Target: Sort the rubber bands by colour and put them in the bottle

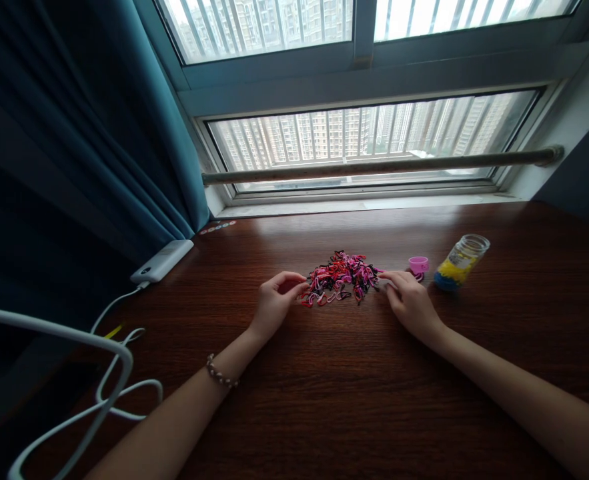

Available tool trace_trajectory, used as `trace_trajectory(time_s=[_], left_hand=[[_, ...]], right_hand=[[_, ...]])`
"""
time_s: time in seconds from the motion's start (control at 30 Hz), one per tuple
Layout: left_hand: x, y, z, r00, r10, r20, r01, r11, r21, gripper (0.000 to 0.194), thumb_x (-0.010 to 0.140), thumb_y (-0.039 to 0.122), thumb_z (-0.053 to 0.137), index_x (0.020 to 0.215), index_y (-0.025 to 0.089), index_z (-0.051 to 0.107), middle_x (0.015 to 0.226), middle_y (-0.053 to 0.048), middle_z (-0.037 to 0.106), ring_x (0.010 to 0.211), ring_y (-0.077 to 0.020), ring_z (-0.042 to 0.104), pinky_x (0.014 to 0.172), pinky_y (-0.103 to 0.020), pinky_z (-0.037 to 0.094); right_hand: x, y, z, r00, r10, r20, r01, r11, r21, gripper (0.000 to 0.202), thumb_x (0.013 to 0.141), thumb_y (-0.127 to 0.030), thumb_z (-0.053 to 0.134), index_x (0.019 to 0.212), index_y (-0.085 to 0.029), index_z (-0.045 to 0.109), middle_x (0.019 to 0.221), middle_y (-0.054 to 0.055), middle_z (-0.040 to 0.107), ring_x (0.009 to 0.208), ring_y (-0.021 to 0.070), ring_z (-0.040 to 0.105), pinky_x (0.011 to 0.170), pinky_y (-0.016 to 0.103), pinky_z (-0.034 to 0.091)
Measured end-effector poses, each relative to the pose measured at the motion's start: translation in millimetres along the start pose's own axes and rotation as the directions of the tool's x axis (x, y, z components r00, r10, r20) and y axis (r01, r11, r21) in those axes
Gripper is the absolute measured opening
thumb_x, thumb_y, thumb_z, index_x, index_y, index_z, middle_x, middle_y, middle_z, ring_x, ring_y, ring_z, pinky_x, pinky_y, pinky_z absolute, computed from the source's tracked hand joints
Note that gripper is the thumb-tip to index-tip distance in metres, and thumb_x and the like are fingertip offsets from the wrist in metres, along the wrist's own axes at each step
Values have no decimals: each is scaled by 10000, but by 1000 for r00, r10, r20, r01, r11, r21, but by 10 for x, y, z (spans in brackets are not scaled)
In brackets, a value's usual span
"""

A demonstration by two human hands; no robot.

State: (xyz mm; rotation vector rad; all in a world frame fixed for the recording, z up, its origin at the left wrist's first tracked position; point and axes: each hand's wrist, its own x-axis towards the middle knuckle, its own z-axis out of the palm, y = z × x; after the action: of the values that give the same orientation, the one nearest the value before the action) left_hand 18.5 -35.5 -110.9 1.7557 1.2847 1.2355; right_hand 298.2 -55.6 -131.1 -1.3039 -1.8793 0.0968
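A loose pile of small looped and curved pieces, pink, red and black, lies on the brown wooden table. My left hand is at the pile's left edge, thumb and forefinger drawn close in a pinch. Whatever sits between those fingertips is too small to make out. At the opposite edge, my right hand has its fingers stretched out, the tips touching the outermost pieces and the thumb apart. Just beyond it stands a small pink cup-like container, with some dark and pink pieces beside its base.
A clear glass jar with yellow and blue contents leans at the right. On the left lie a white power bank and a white cable. A blue curtain hangs there. A rail crosses the window behind the table.
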Motion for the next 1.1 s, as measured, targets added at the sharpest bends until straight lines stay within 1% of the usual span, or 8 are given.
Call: trace_trajectory(time_s=[0.1,0.23,0.37,0.5,0.57,0.8,0.97,1.1], left_hand=[[-163,194,95,949,203,243,-226,972,70,175,729,366,617,738,193,644,822,-50,662,793,-176,618,748,-290,506],[-248,271,94,852,257,456,-336,936,102,195,737,389,603,759,203,655,840,-61,662,785,-174,612,729,-279,501],[-161,176,23,919,270,287,-331,924,192,248,808,378,501,746,187,647,821,-58,658,769,-165,602,715,-267,477],[-27,11,-24,985,174,-16,-150,888,434,176,799,318,496,765,186,607,696,-14,610,615,-133,539,608,-245,432],[22,-66,-37,989,131,-72,-71,839,539,97,754,264,528,737,190,588,673,-7,586,617,-144,519,609,-259,417],[39,-121,-27,996,37,85,-82,782,617,41,667,207,567,630,212,584,722,-20,597,743,-199,509,692,-313,406],[43,-133,-19,991,30,127,-98,814,573,45,688,238,572,660,228,606,752,-2,623,766,-194,525,686,-299,411],[67,-194,-29,996,6,92,-53,855,516,87,711,264,561,701,219,634,751,-7,636,756,-184,543,674,-285,415]], right_hand=[[6,13,-13,997,79,11,-79,996,-41,198,770,-122,421,859,-178,590,845,74,617,832,223,549,766,392,456],[1,-14,-36,996,40,81,-40,999,-5,187,758,-136,462,749,-205,635,823,47,647,816,212,563,759,378,458],[-14,-33,-32,996,-6,91,6,1000,-5,223,741,-123,478,760,-217,680,865,45,670,852,217,579,792,388,470],[-20,-32,-18,998,7,54,-7,1000,-8,246,737,-102,456,792,-197,676,871,61,666,845,217,595,805,388,481],[-14,-33,-22,999,34,15,-34,999,21,207,743,-117,469,799,-190,655,871,61,658,829,210,601,786,372,490],[-5,-81,-58,993,92,-72,-83,989,124,66,782,-227,531,778,-192,587,755,30,636,687,177,603,659,306,488],[-87,-279,-101,979,-202,11,197,965,175,158,837,-180,461,948,-202,570,869,62,617,795,166,581,722,290,477],[-136,-467,-158,846,-484,222,431,868,249,259,854,-135,414,1065,-202,549,906,67,625,845,160,561,755,292,469]])
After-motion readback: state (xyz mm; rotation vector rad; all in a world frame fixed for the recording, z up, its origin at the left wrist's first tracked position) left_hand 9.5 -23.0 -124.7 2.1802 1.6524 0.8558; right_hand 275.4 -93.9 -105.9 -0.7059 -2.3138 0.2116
